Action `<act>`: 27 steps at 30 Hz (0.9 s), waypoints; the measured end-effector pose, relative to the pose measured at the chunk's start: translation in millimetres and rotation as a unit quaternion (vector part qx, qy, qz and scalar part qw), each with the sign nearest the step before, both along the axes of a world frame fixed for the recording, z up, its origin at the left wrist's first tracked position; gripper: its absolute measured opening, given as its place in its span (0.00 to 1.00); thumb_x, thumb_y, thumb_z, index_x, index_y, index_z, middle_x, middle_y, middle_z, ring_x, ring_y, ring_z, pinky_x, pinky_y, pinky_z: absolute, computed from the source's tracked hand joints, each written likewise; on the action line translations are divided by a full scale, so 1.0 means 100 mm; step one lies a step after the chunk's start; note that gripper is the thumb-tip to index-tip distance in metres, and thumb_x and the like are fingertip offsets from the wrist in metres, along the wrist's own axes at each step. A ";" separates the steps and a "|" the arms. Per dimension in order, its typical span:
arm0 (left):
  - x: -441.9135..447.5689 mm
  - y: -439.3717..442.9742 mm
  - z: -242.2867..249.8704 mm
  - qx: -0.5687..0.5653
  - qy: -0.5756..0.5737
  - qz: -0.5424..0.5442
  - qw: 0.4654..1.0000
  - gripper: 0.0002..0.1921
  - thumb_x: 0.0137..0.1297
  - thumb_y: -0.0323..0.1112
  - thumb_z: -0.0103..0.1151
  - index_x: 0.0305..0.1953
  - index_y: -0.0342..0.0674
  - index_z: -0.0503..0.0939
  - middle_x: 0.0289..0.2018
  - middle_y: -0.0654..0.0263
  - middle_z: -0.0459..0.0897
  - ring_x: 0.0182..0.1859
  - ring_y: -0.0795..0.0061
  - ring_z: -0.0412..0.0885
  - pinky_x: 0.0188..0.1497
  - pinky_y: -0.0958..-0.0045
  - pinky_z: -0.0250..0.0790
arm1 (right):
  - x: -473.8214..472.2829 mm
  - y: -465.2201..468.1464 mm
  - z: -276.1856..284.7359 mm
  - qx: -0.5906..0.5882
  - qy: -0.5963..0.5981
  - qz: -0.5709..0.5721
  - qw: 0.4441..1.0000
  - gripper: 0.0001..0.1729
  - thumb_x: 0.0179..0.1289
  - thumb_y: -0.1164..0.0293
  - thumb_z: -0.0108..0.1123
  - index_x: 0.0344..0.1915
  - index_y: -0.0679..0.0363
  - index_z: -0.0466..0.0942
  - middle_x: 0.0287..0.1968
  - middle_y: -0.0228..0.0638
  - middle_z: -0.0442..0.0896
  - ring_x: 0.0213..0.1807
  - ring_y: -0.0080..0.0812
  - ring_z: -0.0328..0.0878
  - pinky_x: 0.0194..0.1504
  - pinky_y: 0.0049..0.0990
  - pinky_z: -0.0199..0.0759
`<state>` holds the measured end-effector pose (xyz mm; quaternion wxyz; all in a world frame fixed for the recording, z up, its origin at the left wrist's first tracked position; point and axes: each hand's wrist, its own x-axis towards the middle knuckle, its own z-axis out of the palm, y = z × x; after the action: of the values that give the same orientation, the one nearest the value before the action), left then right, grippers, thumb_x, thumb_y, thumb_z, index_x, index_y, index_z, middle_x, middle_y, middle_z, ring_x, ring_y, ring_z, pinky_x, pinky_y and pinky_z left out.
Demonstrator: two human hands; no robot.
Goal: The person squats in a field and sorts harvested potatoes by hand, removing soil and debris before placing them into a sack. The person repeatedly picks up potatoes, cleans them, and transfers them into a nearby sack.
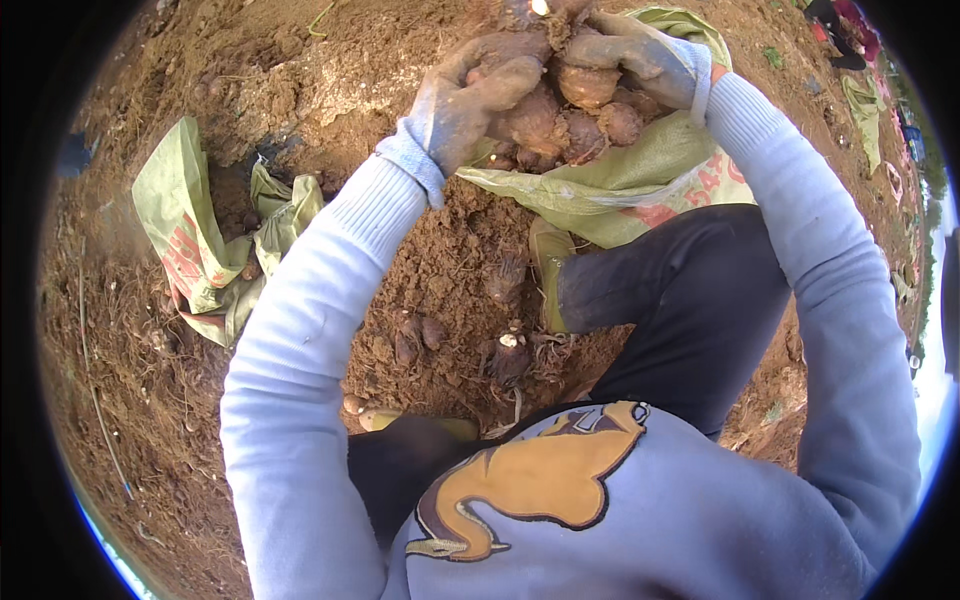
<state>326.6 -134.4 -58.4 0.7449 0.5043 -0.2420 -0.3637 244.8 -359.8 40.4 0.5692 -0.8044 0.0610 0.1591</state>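
Observation:
My left hand point(480, 94), in a soil-stained glove, grips the side of a clump of taro-like corms point(559, 26) at the top of the view. From the other side my right hand point(645, 64), also gloved, holds the same clump. A pale cut spot shows on it, and its upper part runs out of the picture. Below and between the hands, several round brown corms point(585, 139) lie at the mouth of a green woven sack point(607, 180) with red print. Which of these belong to the held clump, I cannot tell.
Another green woven sack point(180, 225) slumps at left with corms about it. Loose corms point(510, 360) lie on brown soil point(450, 262) between my boots point(551, 270). A thin hose or stick point(94, 375) lies far left. A person point(847, 34) is at the upper right.

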 end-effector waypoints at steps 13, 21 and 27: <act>-1.02 -1.86 -0.44 0.244 -0.309 0.054 0.918 0.36 0.59 0.44 0.72 0.69 0.40 0.75 0.80 0.40 0.40 0.72 0.36 0.68 0.74 0.59 0.65 | -1.25 -1.52 -0.51 -0.095 0.140 -0.311 0.935 0.32 0.68 0.54 0.70 0.62 0.63 0.75 0.44 0.32 0.80 0.42 0.28 0.78 0.49 0.31 0.76; -1.05 -1.86 -0.47 0.243 -0.320 0.060 0.914 0.37 0.57 0.43 0.73 0.68 0.36 0.75 0.79 0.35 0.42 0.73 0.43 0.70 0.71 0.63 0.68 | -1.54 -1.77 -0.67 -0.248 0.120 -0.437 0.856 0.56 0.61 0.51 0.76 0.75 0.73 0.58 0.68 0.52 0.75 0.66 0.44 0.75 0.62 0.41 0.76; -0.98 -1.90 -0.64 0.204 -0.320 0.090 0.921 0.36 0.58 0.35 0.73 0.69 0.34 0.74 0.81 0.38 0.41 0.76 0.43 0.63 0.75 0.64 0.63 | -1.56 -1.83 -0.77 -0.105 0.005 -0.312 0.944 0.25 0.72 0.63 0.59 0.61 0.70 0.76 0.57 0.48 0.84 0.57 0.38 0.83 0.59 0.36 0.78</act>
<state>228.2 -324.1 -122.4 0.5384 0.7545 -0.3414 -0.1561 88.7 -542.9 -36.9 0.5019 -0.7996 0.3283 -0.0301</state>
